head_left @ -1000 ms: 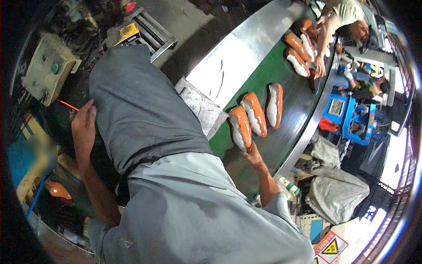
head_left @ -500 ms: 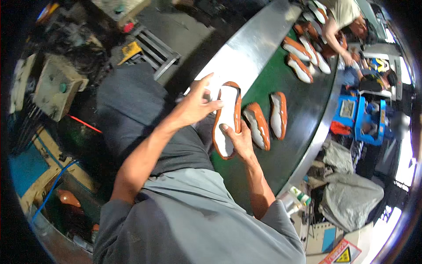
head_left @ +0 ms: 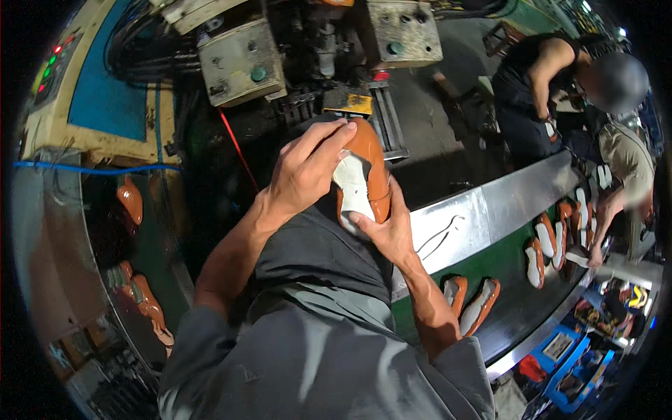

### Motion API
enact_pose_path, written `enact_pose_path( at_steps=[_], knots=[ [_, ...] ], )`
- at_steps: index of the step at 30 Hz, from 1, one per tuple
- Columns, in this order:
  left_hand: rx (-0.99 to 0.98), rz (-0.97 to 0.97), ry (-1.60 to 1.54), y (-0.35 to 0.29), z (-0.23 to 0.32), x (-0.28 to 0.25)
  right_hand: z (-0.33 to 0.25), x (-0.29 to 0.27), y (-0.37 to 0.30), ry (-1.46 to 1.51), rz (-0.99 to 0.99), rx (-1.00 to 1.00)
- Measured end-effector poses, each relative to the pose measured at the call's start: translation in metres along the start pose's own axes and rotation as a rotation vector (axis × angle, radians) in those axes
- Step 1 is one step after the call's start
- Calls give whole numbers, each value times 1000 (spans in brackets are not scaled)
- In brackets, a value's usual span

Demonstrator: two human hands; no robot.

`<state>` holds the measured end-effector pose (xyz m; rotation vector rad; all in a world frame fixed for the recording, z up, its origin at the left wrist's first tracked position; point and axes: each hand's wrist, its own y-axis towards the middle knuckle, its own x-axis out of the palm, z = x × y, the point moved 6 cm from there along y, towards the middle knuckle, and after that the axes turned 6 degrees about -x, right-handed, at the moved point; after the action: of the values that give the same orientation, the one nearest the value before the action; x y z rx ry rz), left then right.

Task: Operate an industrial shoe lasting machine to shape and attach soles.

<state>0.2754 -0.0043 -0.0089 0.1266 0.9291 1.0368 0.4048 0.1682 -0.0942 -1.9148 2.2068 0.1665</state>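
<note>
Both my hands hold one glossy brown shoe upper on a last, its white sole side partly turned toward me, toe pointing away. My left hand grips it near the toe, fingertips curled over the brown edge. Around the heel end, my right hand is closed, with its thumb lying on the white underside. The shoe is above my lap, in front of a dark machine. To the right, a pair of pincers lies on the metal ledge.
Brown-and-white shoes lie on the green conveyor belt, with several more farther along. Two people work at the far right. Control boxes flank the machine. At left, brown shoes lie on another belt. Blue crates stand lower right.
My view has swung left, toward the machine. Both hands have carried the shoe off the belt side to above my lap and tilted it, so more of its brown side shows.
</note>
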Motion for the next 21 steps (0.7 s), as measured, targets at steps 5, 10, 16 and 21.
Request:
enact_pose_path(
  at_steps=[5, 10, 16, 21],
  knots=[
    [-71, -233, -290, -34, 48, -46, 20, 28, 40, -143, 42, -291],
    [-385, -157, -416, -57, 35, -19, 31, 56, 27, -253, 43, -450],
    [-373, 52, -328, -73, 39, -8, 41, 60, 19, -207, 11, -504],
    [-376, 94, -339, -74, 38, -7, 51, 62, 21, -156, 15, -408]
  ],
)
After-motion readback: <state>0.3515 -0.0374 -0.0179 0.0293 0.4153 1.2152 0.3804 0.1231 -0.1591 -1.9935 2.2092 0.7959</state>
